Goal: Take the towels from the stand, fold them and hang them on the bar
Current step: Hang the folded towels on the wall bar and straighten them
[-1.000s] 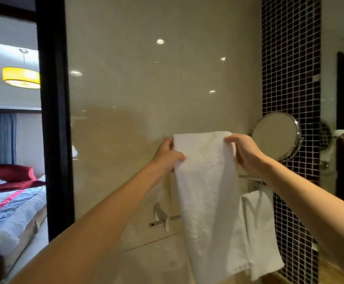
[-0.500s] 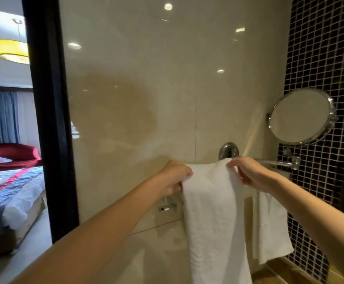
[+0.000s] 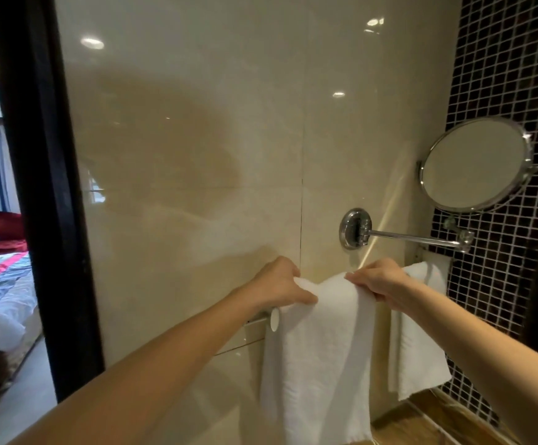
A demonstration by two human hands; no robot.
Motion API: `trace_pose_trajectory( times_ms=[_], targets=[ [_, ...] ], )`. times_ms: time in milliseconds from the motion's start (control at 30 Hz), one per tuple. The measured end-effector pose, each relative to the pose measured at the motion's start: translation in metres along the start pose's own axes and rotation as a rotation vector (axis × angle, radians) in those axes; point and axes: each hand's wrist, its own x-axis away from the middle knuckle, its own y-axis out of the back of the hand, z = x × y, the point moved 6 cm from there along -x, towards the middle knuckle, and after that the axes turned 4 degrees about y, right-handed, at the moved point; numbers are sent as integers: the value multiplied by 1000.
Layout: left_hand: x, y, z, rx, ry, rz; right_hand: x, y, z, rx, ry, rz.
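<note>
Hotel bathrm: swing-arm mirror (image 3: 473, 163), mosaic tiles (image 3: 502, 59), bed (image 3: 1, 284) beyond.

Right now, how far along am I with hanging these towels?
Done: one folded towel hangs on the right of the bar. In hand: your left hand and right hand grip the top of a second towel at bar height; whether it sits over the bar is hidden. Left: release and straighten it. The stand is out of view.

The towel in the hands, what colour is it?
The towel is plain white, seen in head view.
</note>
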Motion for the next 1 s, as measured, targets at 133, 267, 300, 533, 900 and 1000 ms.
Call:
trace_pose_trajectory(
  times_ms=[133,267,300,533,900,1000],
  targets=[
    [-6,-6,-2,-286,-53,-57,-3,0,-3,7,25,-29],
    [-13,-16,3,-442,-33,-20,-8,3,-7,-2,18,-61],
    [-15,-19,5,-474,-27,-3,-10,5,-9,-1,15,-71],
    [-18,-29,12,-629,-40,6,-16,9,-13,188,141,-86],
    [8,-31,-14,-607,-309,-325,33,-39,12,702,836,43],
    [27,-33,-16,-325,-452,-437,39,-50,12,744,898,139]
  ],
)
